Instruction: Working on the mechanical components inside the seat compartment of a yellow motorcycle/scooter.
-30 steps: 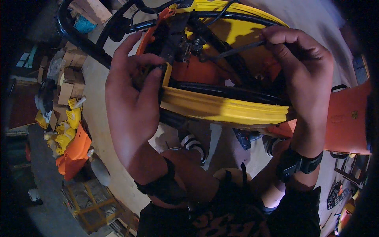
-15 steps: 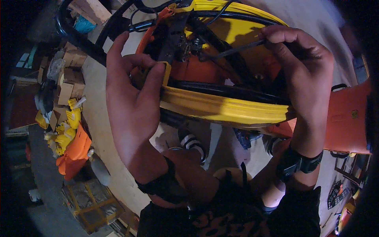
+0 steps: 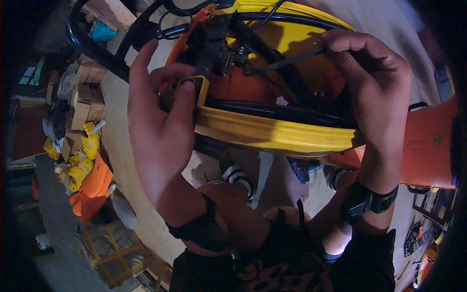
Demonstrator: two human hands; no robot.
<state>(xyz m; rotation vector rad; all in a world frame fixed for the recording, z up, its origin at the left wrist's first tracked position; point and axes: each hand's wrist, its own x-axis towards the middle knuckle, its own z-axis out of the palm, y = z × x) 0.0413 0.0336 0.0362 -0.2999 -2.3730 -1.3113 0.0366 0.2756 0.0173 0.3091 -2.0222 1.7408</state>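
Note:
A yellow assembly (image 3: 272, 131) with black tubes, orange parts and a dark bracket (image 3: 211, 48) spans the upper middle. My left hand (image 3: 160, 121) grips its yellow corner piece (image 3: 201, 95), thumb pressed on it. My right hand (image 3: 374, 92) pinches a thin dark rod (image 3: 296, 58) between thumb and forefinger; the rod slants down-left to small metal fittings (image 3: 233, 61) inside the assembly. Whether its tip is seated in a fitting, I cannot tell.
Cardboard boxes (image 3: 87, 102), yellow pieces (image 3: 80, 173) and orange parts (image 3: 92, 194) lie on the left, above a taped bundle (image 3: 112, 253). A large orange panel (image 3: 428, 146) stands at the right. A drill-like tool (image 3: 299, 170) lies near my feet.
The assembly's yellow corner and my left hand have shifted slightly left. My right hand keeps its pinch on the rod in nearly the same place.

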